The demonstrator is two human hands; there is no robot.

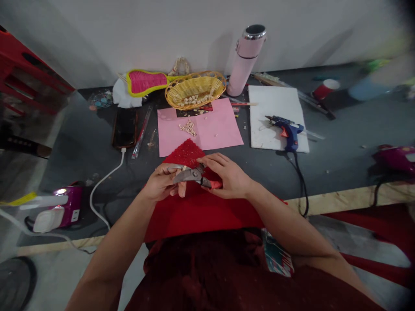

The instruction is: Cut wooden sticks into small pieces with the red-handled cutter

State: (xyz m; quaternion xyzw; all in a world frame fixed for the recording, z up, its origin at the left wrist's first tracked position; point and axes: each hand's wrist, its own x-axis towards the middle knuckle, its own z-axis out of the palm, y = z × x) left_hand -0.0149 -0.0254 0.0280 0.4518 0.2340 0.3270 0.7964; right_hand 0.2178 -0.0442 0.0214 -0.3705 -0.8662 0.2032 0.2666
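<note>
My right hand (231, 177) is wrapped round the red handles of a pair of pruning shears (191, 175), whose metal blades point left. My left hand (164, 181) is closed at the blades, its fingers pinching a small pale piece (184, 168) that shows between them. Part of what the left fingers hold is hidden by the blades. Both hands are above a red cloth (201, 211) that covers my lap and the table edge, with pale crumbs on its far corner. Just beyond, a pile of small pale pieces (188, 128) lies on pink paper (220, 129).
A wicker basket (175, 103) with more pale pieces stands behind the paper, beside a pink flask (244, 65). On the right, a blue glue gun (292, 134) rests on a white board (275, 99). A phone (125, 128) with a white cable (100, 181) lies left.
</note>
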